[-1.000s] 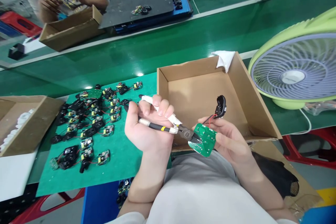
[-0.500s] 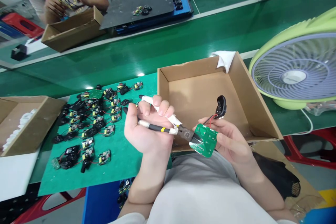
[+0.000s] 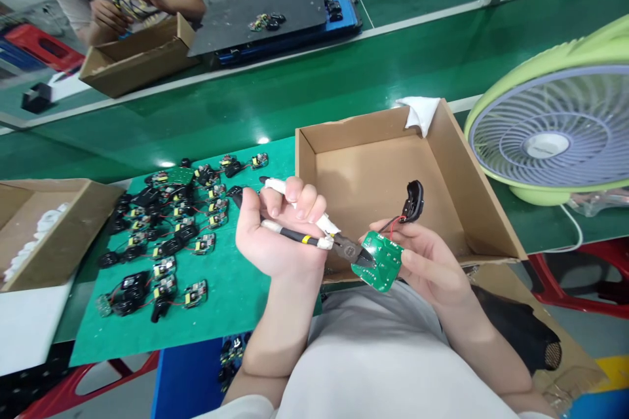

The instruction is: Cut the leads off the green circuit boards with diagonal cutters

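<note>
My left hand (image 3: 282,229) is closed around a pair of cutting pliers (image 3: 348,249) whose handles are wrapped in white and black. The jaws touch the face of a green circuit board (image 3: 381,262). My right hand (image 3: 432,258) holds that board by its right edge, between thumb and fingers, solder side up and tilted. Red and black wires run from the board to a black plastic part (image 3: 413,201), which sticks up above my right fingers. Both hands are above the near edge of an open cardboard box (image 3: 373,170).
Several small circuit boards with black parts (image 3: 171,245) lie on a green mat (image 3: 236,301) at left. A cardboard box with white rolls (image 3: 49,222) stands far left, a green fan (image 3: 550,144) at right. Across the bench, another person's hands (image 3: 111,16) work above a box.
The board has tilted and shifted slightly left in my right hand, and the plier jaws now rest nearer its middle. My left hand keeps its grip on the pliers.
</note>
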Demonstrator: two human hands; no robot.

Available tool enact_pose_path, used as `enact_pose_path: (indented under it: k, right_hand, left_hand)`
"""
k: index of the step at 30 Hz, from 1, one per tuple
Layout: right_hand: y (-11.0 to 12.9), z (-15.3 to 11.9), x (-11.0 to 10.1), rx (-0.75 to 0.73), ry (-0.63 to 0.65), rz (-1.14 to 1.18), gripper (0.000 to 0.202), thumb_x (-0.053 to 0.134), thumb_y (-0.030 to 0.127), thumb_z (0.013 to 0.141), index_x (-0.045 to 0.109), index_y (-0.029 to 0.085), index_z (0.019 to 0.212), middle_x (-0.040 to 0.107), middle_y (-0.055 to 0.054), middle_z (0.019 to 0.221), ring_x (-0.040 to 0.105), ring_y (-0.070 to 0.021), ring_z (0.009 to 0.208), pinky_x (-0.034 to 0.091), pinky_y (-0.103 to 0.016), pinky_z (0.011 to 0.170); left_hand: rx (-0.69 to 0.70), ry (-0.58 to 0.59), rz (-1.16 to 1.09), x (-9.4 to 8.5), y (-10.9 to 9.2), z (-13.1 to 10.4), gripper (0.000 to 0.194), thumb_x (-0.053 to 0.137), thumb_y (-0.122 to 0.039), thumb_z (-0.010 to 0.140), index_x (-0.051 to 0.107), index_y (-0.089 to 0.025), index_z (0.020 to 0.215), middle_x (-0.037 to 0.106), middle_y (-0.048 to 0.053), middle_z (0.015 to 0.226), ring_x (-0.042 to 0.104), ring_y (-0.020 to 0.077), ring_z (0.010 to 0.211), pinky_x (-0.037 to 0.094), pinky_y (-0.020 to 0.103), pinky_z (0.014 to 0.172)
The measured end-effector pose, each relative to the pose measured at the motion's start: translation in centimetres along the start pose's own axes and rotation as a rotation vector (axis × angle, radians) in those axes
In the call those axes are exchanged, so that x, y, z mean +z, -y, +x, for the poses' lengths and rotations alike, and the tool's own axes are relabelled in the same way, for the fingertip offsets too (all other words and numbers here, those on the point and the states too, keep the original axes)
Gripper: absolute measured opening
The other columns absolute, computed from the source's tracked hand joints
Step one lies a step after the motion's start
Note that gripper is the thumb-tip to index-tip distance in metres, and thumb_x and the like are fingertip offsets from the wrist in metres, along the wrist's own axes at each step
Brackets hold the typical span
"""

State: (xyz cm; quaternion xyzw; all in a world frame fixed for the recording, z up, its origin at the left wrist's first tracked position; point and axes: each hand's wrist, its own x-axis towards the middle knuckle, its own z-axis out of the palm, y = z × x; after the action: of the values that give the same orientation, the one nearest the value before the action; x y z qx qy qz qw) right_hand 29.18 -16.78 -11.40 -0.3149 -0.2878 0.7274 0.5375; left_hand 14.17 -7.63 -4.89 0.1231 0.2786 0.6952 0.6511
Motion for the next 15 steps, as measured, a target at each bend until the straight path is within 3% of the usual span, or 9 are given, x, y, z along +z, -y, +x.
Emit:
enact_pose_path:
  k: [4, 7, 11, 13, 15]
  right_hand:
    - [0.2, 0.4, 0.2, 0.032, -0.003, 0.045, 0.039, 0.077, 0.040, 0.087, 0.069, 0.024, 0.122, 0.076, -0.011, 0.121, 0.076, -0.0240, 0.101, 0.063, -0.035, 0.084]
    - [0.7, 0.5, -0.2, 0.028, -0.092, -0.012, 0.034, 0.074, 0.037, 0.090, 0.070, 0.026, 0.122, 0.072, -0.008, 0.131, 0.070, -0.0231, 0.117, 0.058, -0.036, 0.099]
    - [3.3, 0.1, -1.5, -0.032, -0.141, -0.550, 0.037, 0.069, 0.048, 0.094, 0.071, 0.027, 0.124, 0.064, -0.009, 0.143, 0.056, -0.0296, 0.137, 0.039, -0.050, 0.120]
    - [5.4, 0.3, -1.6, -0.119, -0.160, -0.873, 0.039, 0.064, 0.050, 0.096, 0.068, 0.028, 0.129, 0.058, -0.009, 0.149, 0.047, -0.0320, 0.144, 0.032, -0.055, 0.123]
    - [7.5, 0.8, -0.9, -0.262, -0.121, -1.039, 0.040, 0.059, 0.048, 0.100, 0.063, 0.030, 0.135, 0.055, -0.008, 0.151, 0.044, -0.0311, 0.145, 0.031, -0.055, 0.123]
  left_hand:
    - [0.015, 0.007, 0.030, 0.1, -0.2, 0.3, 0.053, 0.019, -0.042, 0.103, 0.013, -0.017, 0.057, 0.029, 0.001, 0.057, 0.028, 0.0075, 0.042, 0.026, 0.019, 0.039]
    - [0.023, 0.048, 0.070, 0.1, -0.5, 0.7, 0.054, 0.021, -0.042, 0.103, 0.016, -0.017, 0.056, 0.034, 0.002, 0.058, 0.032, 0.0085, 0.042, 0.028, 0.020, 0.040]
    - [0.002, 0.223, 0.229, 0.4, -0.6, 1.2, 0.060, 0.046, -0.052, 0.098, 0.021, -0.018, 0.056, 0.041, 0.002, 0.058, 0.036, 0.0091, 0.042, 0.030, 0.021, 0.040]
    - [0.006, 0.366, 0.368, 0.8, -0.5, 1.2, 0.063, 0.060, -0.059, 0.089, 0.027, -0.018, 0.055, 0.045, 0.002, 0.058, 0.038, 0.0088, 0.043, 0.032, 0.022, 0.042]
    - [-0.031, 0.530, 0.524, 1.2, -0.1, 1.0, 0.061, 0.065, -0.064, 0.084, 0.039, -0.017, 0.054, 0.047, 0.002, 0.057, 0.041, 0.0089, 0.044, 0.031, 0.023, 0.043]
